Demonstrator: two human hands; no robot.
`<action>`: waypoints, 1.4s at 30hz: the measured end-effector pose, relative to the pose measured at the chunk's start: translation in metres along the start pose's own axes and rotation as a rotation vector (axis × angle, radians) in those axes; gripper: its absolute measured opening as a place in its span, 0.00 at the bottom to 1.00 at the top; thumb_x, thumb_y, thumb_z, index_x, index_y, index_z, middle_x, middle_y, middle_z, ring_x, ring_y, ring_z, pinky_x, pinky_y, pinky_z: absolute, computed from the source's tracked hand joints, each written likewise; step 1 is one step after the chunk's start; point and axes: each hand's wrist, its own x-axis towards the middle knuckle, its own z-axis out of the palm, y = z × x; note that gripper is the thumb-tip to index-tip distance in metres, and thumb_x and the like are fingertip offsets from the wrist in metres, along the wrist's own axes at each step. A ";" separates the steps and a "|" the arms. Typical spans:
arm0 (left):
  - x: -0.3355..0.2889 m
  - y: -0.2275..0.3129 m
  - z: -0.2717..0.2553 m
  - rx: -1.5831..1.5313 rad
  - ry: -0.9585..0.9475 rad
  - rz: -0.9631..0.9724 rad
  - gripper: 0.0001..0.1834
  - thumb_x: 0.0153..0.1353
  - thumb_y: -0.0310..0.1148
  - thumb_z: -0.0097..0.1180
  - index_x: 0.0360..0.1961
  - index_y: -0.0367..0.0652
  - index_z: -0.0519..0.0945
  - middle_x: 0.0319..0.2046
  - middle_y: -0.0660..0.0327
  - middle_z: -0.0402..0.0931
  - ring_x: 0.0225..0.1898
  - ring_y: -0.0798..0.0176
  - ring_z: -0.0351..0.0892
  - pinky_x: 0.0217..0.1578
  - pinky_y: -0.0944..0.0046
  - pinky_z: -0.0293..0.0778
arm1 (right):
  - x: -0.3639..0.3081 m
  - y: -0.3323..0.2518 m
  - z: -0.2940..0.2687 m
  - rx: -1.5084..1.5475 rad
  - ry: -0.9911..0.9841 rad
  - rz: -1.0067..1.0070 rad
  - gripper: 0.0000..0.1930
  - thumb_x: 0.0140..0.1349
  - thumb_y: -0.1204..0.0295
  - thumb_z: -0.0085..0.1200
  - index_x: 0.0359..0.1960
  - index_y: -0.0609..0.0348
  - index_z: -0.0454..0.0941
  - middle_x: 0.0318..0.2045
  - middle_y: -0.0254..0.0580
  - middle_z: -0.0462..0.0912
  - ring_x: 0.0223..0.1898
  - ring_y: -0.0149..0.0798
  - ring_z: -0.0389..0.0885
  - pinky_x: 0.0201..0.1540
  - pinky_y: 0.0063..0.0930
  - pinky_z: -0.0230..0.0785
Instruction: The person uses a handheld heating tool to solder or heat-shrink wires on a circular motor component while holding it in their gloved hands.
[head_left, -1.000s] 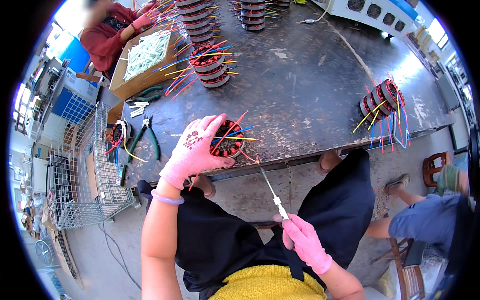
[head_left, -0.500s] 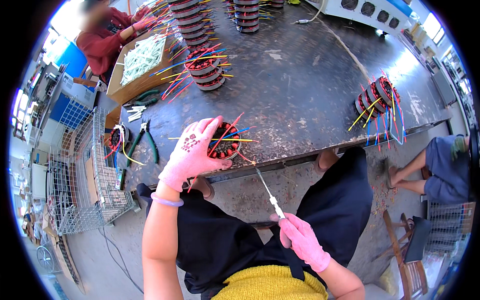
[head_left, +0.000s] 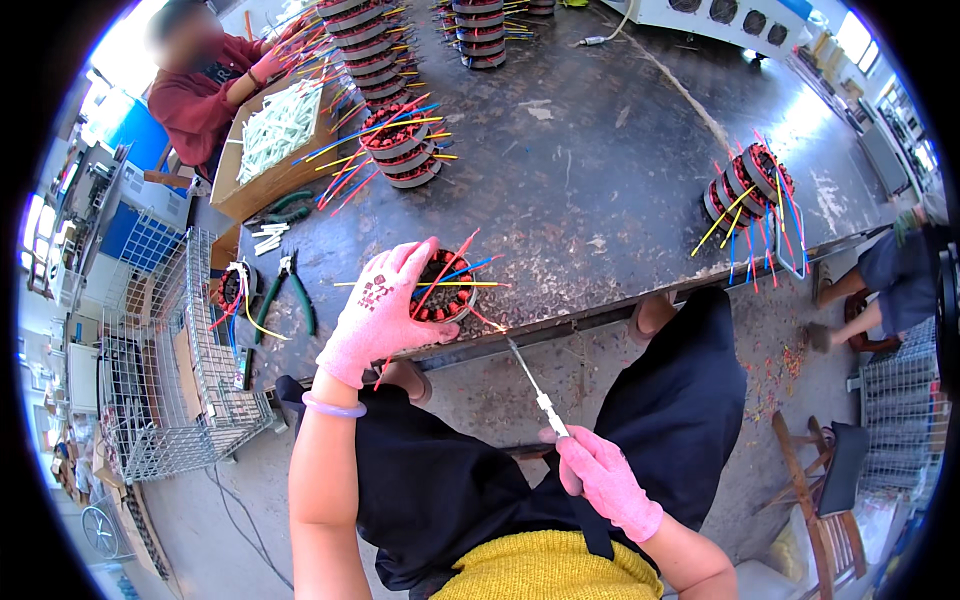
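My left hand (head_left: 372, 310), in a pink glove, grips a motor stator (head_left: 440, 292) at the table's near edge. It is a round ring with red windings; red, blue and yellow leads stick out of it. One red lead (head_left: 484, 319) points right, its end glowing orange. My right hand (head_left: 602, 474), also gloved in pink, is closed round a slim tool (head_left: 545, 402) with a white collar and a long thin metal shaft. That shaft's tip is at or just below the glowing lead end; whether they touch I cannot tell. The tool's handle is mostly hidden in my fingers.
Pliers (head_left: 287, 292) and short white tubes (head_left: 268, 238) lie left of the stator, near another wired stator (head_left: 237, 288). Stator stacks (head_left: 402, 150) stand behind; another stack (head_left: 745, 190) is at right. A person (head_left: 200, 100) works by a carton (head_left: 232, 185) of pale sleeves.
The view has shifted slightly, moving the table's things a little left. My hands, the stator and the tool keep nearly the same pose. At right, another person's legs have moved.
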 end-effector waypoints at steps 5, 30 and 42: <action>0.002 -0.003 0.002 -0.005 0.000 0.007 0.55 0.38 0.44 0.77 0.67 0.38 0.66 0.62 0.49 0.67 0.64 0.43 0.66 0.65 0.52 0.62 | 0.000 -0.001 -0.001 0.001 0.003 -0.009 0.17 0.75 0.64 0.43 0.56 0.63 0.76 0.18 0.27 0.67 0.21 0.21 0.64 0.27 0.19 0.58; -0.001 -0.004 -0.002 -0.054 -0.025 -0.001 0.55 0.36 0.43 0.78 0.67 0.38 0.66 0.63 0.49 0.68 0.65 0.44 0.66 0.66 0.52 0.61 | 0.000 0.002 0.003 0.041 0.008 0.015 0.16 0.75 0.68 0.45 0.56 0.65 0.75 0.20 0.26 0.67 0.21 0.22 0.63 0.25 0.17 0.54; 0.002 -0.005 0.001 -0.039 0.007 0.009 0.56 0.35 0.43 0.79 0.68 0.38 0.66 0.63 0.49 0.68 0.65 0.44 0.66 0.66 0.52 0.61 | 0.002 0.007 -0.001 0.036 -0.012 -0.032 0.16 0.76 0.68 0.44 0.56 0.67 0.75 0.20 0.25 0.67 0.21 0.22 0.62 0.26 0.18 0.54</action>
